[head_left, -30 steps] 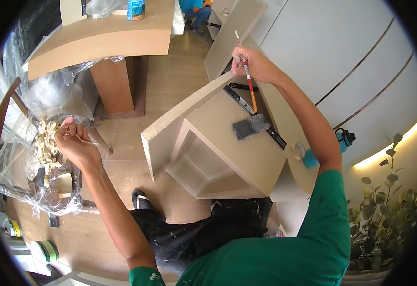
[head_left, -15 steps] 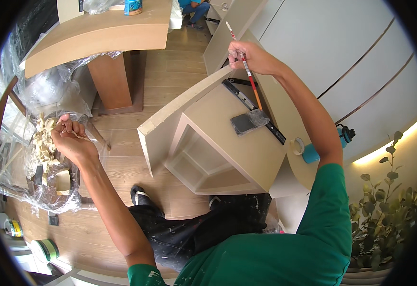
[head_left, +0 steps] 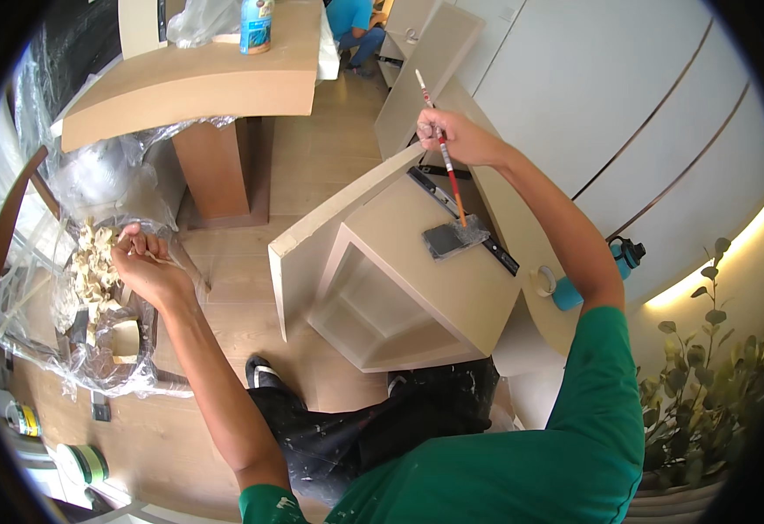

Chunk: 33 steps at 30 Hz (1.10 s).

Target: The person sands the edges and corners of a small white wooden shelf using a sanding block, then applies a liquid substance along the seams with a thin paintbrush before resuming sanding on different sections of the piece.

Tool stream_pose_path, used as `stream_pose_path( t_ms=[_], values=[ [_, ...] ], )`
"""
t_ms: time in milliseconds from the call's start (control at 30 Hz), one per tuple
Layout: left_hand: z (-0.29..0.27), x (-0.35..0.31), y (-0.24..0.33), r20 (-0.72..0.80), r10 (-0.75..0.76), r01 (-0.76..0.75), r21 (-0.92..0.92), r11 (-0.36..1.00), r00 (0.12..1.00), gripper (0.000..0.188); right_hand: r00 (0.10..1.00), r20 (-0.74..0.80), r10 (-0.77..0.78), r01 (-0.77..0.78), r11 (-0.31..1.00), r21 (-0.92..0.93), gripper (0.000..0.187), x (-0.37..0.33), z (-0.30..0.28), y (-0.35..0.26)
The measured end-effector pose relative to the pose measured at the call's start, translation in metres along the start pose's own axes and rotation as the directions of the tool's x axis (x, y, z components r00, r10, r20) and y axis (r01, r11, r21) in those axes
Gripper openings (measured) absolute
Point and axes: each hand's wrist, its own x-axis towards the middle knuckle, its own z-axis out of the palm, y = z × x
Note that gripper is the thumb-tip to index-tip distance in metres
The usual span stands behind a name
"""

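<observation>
My right hand point(head_left: 453, 137) is closed around a slim red and white paintbrush point(head_left: 445, 157). The brush's pale end points up, while its orange end comes down over a dark grey pad point(head_left: 441, 239) with crumpled clear film on it. That pad lies on top of a beige cabinet box point(head_left: 417, 262), across a black spirit level point(head_left: 502, 257). Well to the left, my left hand point(head_left: 150, 266) is turned palm up, its fingers curled in. Whether a small thing is pinched there is hard to make out. A beige panel point(head_left: 338, 236) stands tilted along the box's left side.
A plastic-covered chair point(head_left: 15, 218) holds crumpled masking paper point(head_left: 93, 266). Behind it stands a curved desk point(head_left: 190, 87) with a blue container point(head_left: 257, 26). A turquoise bottle point(head_left: 567, 294) and tape roll point(head_left: 542, 280) lie at right near a leafy plant point(head_left: 696, 375). Another person point(head_left: 356, 26) crouches far back.
The view has tipped up slightly, so most things sit lower. The brush's orange end has moved left, from beyond the pad's edge onto the pad area. My left hand stays curled.
</observation>
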Motion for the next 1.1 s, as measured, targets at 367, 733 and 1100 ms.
stream_pose_path(
  t_ms=[367, 733, 1100],
  values=[
    [-0.003, 0.003, 0.005, -0.05, 0.023, -0.024, -0.024, 0.999, 0.998, 0.02, 0.909, -0.415, 0.037, -0.005, 0.997, 0.077, 0.032, -0.034, 0.02, -0.007],
    [0.001, 0.001, 0.003, -0.047, 0.02, -0.02, -0.01, 1.0, 0.999, 0.019, 0.925, -0.362, 0.117, -0.086, 0.991, 0.101, 0.038, -0.021, 0.021, -0.024],
    [-0.001, 0.005, 0.002, -0.036, -0.001, 0.0, -0.03, 1.0, 0.999, 0.019, 0.976, -0.214, 0.036, -0.058, 0.994, -0.097, 0.029, -0.008, 0.024, -0.026]
  ],
)
